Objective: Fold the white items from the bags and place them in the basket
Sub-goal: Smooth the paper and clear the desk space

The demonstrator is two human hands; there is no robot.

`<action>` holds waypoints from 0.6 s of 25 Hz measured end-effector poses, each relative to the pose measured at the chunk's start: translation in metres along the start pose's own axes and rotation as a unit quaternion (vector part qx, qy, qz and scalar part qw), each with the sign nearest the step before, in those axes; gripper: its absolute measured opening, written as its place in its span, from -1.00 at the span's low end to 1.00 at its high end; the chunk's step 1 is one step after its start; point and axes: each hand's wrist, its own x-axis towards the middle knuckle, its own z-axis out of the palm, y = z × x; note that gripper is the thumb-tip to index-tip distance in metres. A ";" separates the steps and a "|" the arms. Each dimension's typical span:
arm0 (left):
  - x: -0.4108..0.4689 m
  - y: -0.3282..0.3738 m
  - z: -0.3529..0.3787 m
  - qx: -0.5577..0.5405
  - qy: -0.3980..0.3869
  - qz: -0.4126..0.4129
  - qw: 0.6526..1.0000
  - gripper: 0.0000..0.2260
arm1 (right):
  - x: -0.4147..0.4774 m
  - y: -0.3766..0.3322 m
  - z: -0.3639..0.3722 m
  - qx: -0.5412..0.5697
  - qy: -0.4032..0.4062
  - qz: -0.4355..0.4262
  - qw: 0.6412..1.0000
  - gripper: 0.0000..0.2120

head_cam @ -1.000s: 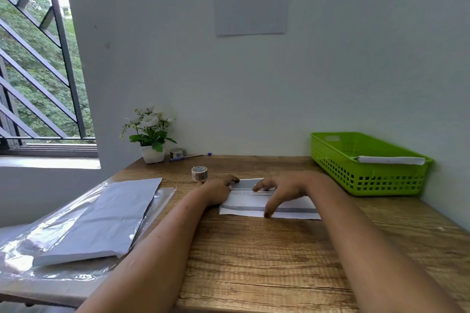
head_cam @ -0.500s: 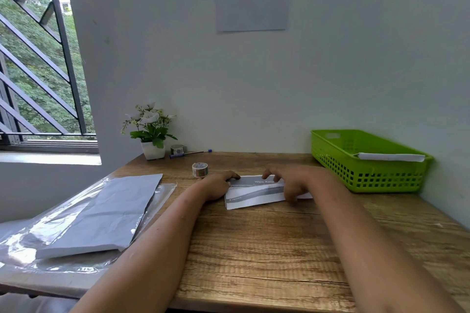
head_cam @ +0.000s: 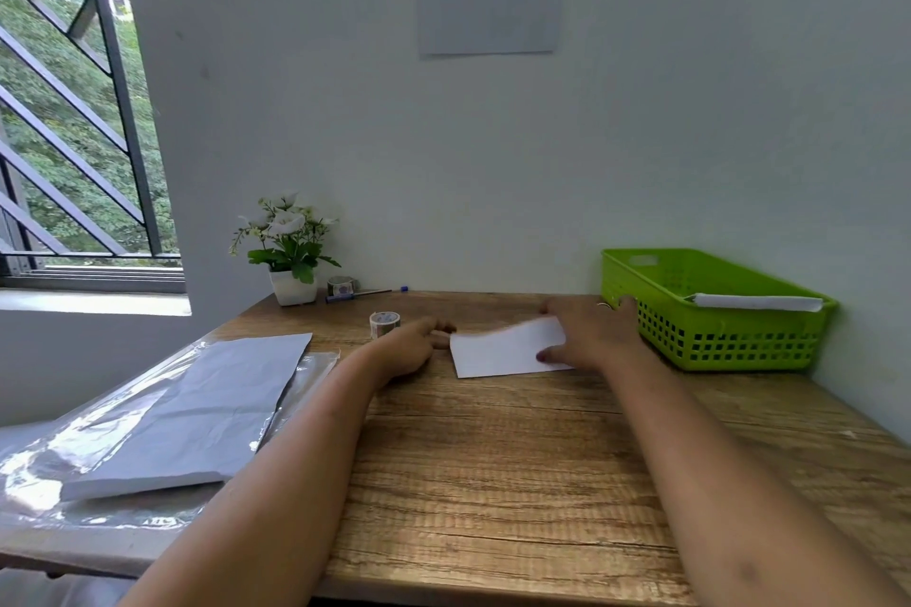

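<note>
A person is sitting at a wooden table [head_cam: 493,483] against a pale wall, both bare forearms reaching forward. A folded white paper [head_cam: 503,348] is lying flat on the table between the hands. The right hand [head_cam: 591,335] is resting on the paper's right end, thumb pressing on its near edge and fingers spread loosely across the far side; it is slightly blurred, so I cannot tell whether it is pinching the paper or only pressing on it. The left hand [head_cam: 411,345] is lying palm down on the wood, fingers loosely apart and holding nothing, fingertips just beside the paper's left edge.

A green plastic basket [head_cam: 739,350] is standing at the right, just beyond the right hand, with another folded white piece [head_cam: 759,302] lying across its near rim. At the left, a stack of white sheets [head_cam: 197,414] is lying on a clear plastic bag [head_cam: 49,473]. A roll of tape [head_cam: 384,323] is sitting near the left hand. A small potted plant with white flowers [head_cam: 288,251] is standing at the back corner beside a window.
</note>
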 end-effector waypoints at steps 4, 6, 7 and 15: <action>0.006 0.000 0.006 -0.048 0.107 0.048 0.992 -0.55 | 0.003 -0.013 0.003 -0.062 0.034 -0.020 0.997 -0.36; 0.008 0.009 0.014 0.048 0.114 0.071 0.990 -0.59 | 0.008 -0.026 0.011 -0.034 -0.014 -0.052 0.998 -0.52; 0.007 0.015 0.021 0.119 0.084 0.078 0.986 -0.61 | 0.011 -0.032 0.018 0.013 -0.059 -0.070 0.996 -0.55; 0.010 0.023 0.034 0.330 -0.042 -0.020 0.943 -0.45 | 0.030 -0.020 0.047 0.064 -0.217 -0.021 0.974 -0.44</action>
